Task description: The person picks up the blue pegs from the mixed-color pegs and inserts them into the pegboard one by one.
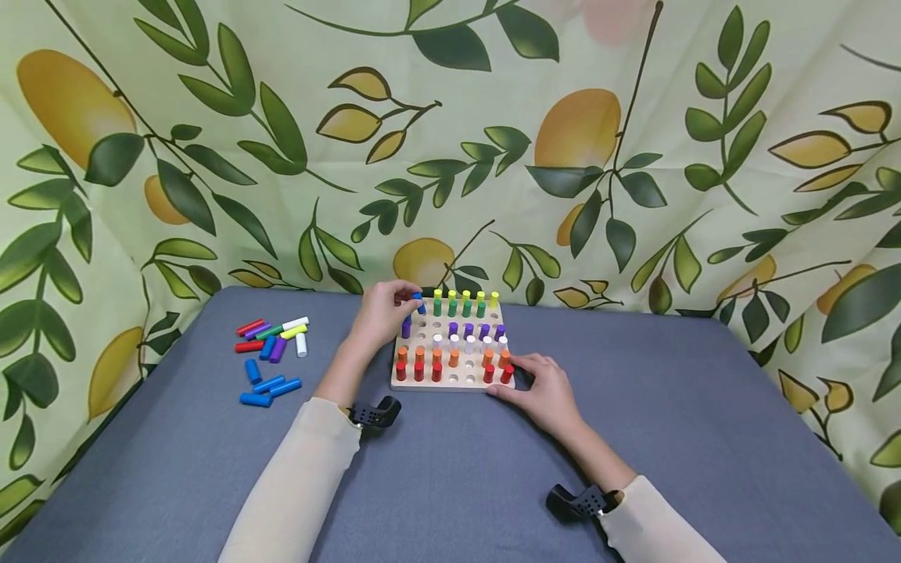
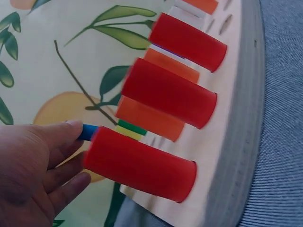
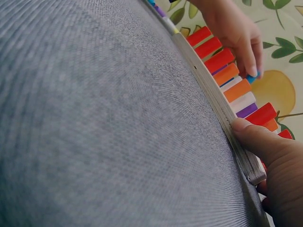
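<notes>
A wooden pegboard (image 1: 429, 386) stands on the table, with rows of yellow, green, purple, white, orange and red pegs upright in it. At its back left part, my left hand (image 1: 380, 314) pinches a blue peg (image 1: 418, 296) between thumb and fingertips. In the left wrist view the blue peg (image 2: 88, 132) is partly hidden behind a red peg (image 2: 142, 163), so whether it sits in a hole I cannot tell. My right hand (image 1: 545, 391) grips the board's front right corner, its thumb (image 3: 244, 126) on the front edge.
Left of the board lie several loose blue pegs (image 1: 271, 385). Behind them is a mixed pile of red, purple, green, white, yellow and blue pegs (image 1: 278, 348). A leaf-and-fruit patterned cloth (image 1: 464, 195) hangs behind the grey table (image 1: 450, 477).
</notes>
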Tool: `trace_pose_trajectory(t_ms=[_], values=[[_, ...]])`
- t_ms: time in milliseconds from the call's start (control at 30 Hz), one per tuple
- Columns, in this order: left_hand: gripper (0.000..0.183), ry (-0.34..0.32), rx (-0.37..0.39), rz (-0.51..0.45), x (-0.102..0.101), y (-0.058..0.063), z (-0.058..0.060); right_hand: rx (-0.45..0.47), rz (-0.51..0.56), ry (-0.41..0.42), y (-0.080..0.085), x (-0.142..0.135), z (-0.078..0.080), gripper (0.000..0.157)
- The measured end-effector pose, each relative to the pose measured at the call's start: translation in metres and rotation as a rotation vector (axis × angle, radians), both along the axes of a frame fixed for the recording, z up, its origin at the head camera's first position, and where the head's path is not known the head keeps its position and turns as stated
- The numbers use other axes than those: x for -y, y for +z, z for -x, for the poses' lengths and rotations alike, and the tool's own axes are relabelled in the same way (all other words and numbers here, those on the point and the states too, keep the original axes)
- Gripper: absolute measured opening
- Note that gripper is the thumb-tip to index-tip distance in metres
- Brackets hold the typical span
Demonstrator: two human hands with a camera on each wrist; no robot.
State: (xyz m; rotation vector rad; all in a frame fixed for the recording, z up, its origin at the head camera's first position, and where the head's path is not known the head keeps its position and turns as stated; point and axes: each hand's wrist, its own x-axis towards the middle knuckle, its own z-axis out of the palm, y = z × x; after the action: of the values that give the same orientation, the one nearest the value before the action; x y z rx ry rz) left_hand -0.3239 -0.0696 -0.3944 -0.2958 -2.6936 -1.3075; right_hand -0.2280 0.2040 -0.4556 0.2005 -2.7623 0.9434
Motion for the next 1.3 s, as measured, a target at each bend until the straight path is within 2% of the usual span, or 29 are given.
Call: trace_pose_trajectory(t_ms=[200,433,833,1300], values=[[0.023,0.007,0.035,0.024,0.000,-0.007,0.002,-0.002,0.000,0.003,0.000,0.000,0.002,0.066],[0.024,-0.015,0.055,0.030,0.001,-0.011,0.002,-0.013,-0.004,0.011,0.001,0.002,0.002,0.065],[0.025,-0.027,0.067,0.060,0.001,-0.018,0.004,0.017,0.006,0.001,0.002,0.003,0.001,0.066],[0.026,-0.022,0.089,0.068,-0.001,-0.022,0.005,0.002,0.008,-0.002,0.002,0.001,-0.001,0.066]])
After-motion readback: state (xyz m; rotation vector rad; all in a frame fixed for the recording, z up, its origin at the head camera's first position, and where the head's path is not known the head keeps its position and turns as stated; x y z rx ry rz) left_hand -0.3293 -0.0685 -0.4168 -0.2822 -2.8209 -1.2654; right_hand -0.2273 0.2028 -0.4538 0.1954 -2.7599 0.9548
